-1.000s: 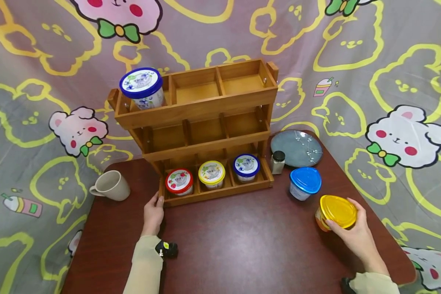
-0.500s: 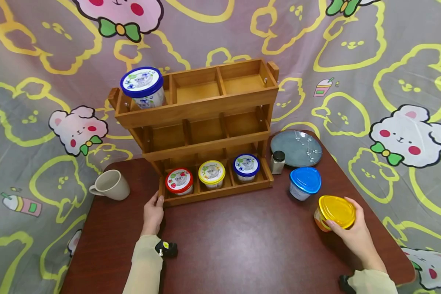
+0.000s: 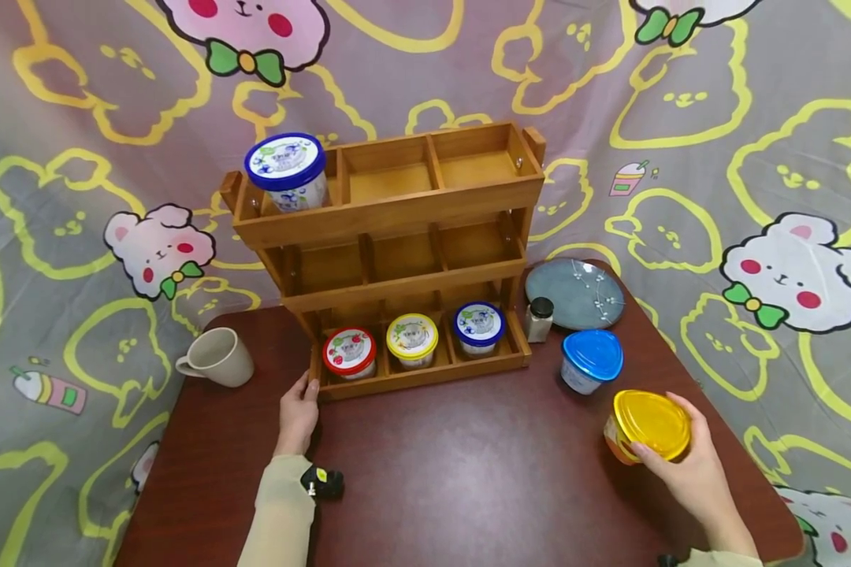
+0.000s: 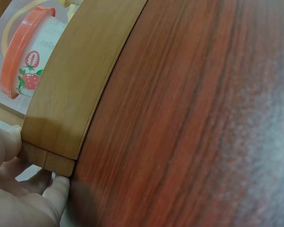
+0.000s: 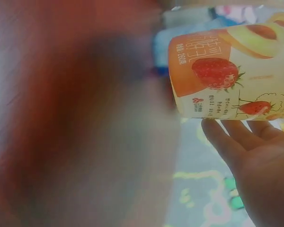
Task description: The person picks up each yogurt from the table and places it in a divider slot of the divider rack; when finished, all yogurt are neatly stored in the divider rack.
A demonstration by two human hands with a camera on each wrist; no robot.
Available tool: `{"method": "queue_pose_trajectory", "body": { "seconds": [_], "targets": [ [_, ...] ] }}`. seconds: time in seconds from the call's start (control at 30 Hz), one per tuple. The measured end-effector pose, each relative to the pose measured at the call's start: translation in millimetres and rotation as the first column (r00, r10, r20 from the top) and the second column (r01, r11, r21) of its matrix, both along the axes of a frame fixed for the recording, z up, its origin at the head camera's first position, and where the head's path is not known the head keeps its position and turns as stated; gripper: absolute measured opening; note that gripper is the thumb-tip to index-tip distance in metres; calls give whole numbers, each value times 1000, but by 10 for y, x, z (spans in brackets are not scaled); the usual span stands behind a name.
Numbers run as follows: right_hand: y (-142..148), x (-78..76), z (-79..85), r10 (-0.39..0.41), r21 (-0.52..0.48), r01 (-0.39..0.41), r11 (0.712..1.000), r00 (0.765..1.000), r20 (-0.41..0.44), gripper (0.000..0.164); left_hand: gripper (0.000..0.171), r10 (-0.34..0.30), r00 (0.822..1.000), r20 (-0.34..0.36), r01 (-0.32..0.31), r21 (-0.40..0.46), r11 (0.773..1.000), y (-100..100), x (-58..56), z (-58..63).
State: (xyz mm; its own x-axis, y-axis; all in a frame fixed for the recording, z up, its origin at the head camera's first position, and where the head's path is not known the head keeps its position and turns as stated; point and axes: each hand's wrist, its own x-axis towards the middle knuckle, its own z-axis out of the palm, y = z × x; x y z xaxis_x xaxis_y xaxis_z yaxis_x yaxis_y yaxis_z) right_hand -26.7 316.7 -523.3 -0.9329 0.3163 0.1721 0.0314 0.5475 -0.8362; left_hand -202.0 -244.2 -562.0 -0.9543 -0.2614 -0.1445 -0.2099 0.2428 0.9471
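Wooden rack point(image 3: 397, 209) is standing part-loaded; both hands are gripping.
A red-lidded tub point(image 3: 351, 353), yellow-lidded tub point(image 3: 413, 339) and small blue-lidded tub point(image 3: 479, 327) are occupying separate bottom-tier compartments; a large blue-lidded tub point(image 3: 287, 172) is sitting top-left. Lids are concealing contents. The right hand point(image 3: 698, 472), thumb and fingers apart, is clamping a gold-lidded tub point(image 3: 648, 425) near the light-blue-lidded tub point(image 3: 592, 359). The left hand point(image 3: 298, 413) is pinching the rack's lower-left corner.
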Motion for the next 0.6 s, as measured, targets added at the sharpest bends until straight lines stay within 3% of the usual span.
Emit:
{"method": "queue_pose_trajectory", "body": {
  "seconds": [0.27,0.6],
  "targets": [
    [-361,-42,583,102,15,-101,995,992,-72,98,49,4,1000,17,-4,-14,1000,-27,-13,-8],
    [-830,-315,1210,228,3,-232,973,954,-192,95,47,17,1000,8,-17,-12,1000,-13,-24,-31]
  ]
}}
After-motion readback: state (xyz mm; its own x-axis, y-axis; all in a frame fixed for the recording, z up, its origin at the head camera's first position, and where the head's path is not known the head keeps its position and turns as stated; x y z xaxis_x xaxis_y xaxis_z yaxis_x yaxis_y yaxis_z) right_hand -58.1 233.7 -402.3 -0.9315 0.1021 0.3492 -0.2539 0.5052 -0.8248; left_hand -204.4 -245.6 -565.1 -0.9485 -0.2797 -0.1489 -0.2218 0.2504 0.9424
